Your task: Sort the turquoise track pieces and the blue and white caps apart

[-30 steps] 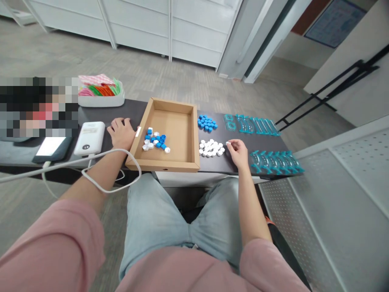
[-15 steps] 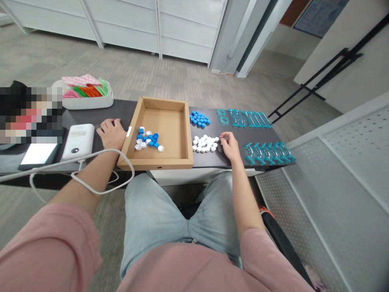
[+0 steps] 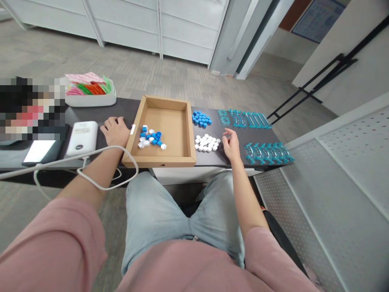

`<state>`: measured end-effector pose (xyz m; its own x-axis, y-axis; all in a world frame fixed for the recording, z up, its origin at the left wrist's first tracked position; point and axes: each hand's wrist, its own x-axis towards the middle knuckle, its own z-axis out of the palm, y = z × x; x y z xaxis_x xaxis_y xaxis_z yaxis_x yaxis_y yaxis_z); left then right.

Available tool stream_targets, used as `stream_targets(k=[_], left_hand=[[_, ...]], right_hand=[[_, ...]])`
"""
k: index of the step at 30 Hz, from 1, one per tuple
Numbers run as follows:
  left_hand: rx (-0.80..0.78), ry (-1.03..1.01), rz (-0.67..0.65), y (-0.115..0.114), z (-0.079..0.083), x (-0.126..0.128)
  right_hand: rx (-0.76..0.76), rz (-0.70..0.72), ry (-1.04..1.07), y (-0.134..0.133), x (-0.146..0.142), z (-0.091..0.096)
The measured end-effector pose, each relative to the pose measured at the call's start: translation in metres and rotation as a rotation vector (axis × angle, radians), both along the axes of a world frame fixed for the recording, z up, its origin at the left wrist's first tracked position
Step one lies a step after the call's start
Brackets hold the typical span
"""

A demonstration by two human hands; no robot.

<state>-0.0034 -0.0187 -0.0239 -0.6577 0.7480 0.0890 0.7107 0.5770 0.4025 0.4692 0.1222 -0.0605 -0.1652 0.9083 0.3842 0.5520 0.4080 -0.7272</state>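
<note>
My left hand (image 3: 116, 131) rests on the dark table against the left wall of a shallow cardboard box (image 3: 192, 142), fingers spread and holding nothing. Blue and white hexagonal pieces (image 3: 152, 138) lie mixed in the box's near left part. On the table to the box's right is a cluster of white hexagonal pieces (image 3: 207, 143), with a cluster of blue hexagonal pieces (image 3: 201, 119) behind it. Just right of the white cluster is my right hand (image 3: 231, 144), its fingers loosely bent and apart, with nothing visible in them.
Teal-and-clear plastic parts lie at the right in a back row (image 3: 249, 119) and a front row (image 3: 268, 153). On the left are a white power bank (image 3: 82, 138) and a white basket (image 3: 91, 100) of colourful strips. A white cable (image 3: 100, 151) crosses my left forearm.
My right hand has drawn slightly right, away from the white cluster, and its fingers have parted. My left hand keeps its place by the box. The whole view has shifted a little.
</note>
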Motion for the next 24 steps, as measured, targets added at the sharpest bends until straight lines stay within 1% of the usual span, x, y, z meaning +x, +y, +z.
stream_targets(k=[2, 3, 5, 7, 9, 11, 13, 16, 18, 20, 22, 24], left_hand=[[-0.009, -0.006, 0.004, 0.000, 0.002, 0.001], [-0.016, -0.010, 0.006, 0.000, 0.002, 0.001], [-0.025, -0.010, 0.005, 0.000, 0.004, 0.001], [-0.030, 0.002, -0.004, 0.000, 0.004, 0.001], [-0.033, 0.019, -0.009, -0.001, 0.003, 0.001], [-0.032, 0.035, -0.008, -0.001, 0.002, 0.001], [-0.023, 0.051, -0.003, -0.001, 0.000, 0.001], [0.001, 0.076, 0.013, 0.000, -0.002, 0.001], [0.006, 0.083, 0.020, 0.001, -0.002, 0.001], [0.002, 0.080, 0.019, 0.001, -0.002, 0.002], [-0.005, 0.073, 0.020, 0.000, -0.001, 0.002], [-0.014, 0.065, 0.022, -0.001, 0.000, 0.003]], right_hand=[[0.030, -0.005, -0.005, -0.007, -0.007, 0.007], [0.040, 0.015, -0.009, -0.012, -0.013, 0.012], [0.063, 0.120, -0.045, -0.026, -0.033, 0.026], [0.078, 0.314, -0.138, -0.041, -0.063, 0.045], [0.079, 0.537, -0.268, -0.054, -0.100, 0.064], [0.058, 0.709, -0.408, -0.062, -0.141, 0.080], [0.047, 0.781, -0.562, -0.066, -0.178, 0.089], [0.005, 0.792, -0.770, -0.067, -0.216, 0.089], [-0.024, 0.813, -0.836, -0.068, -0.228, 0.086], [-0.048, 0.859, -0.809, -0.070, -0.228, 0.085], [-0.086, 0.898, -0.689, -0.069, -0.218, 0.086], [-0.144, 0.915, -0.511, -0.064, -0.198, 0.088]])
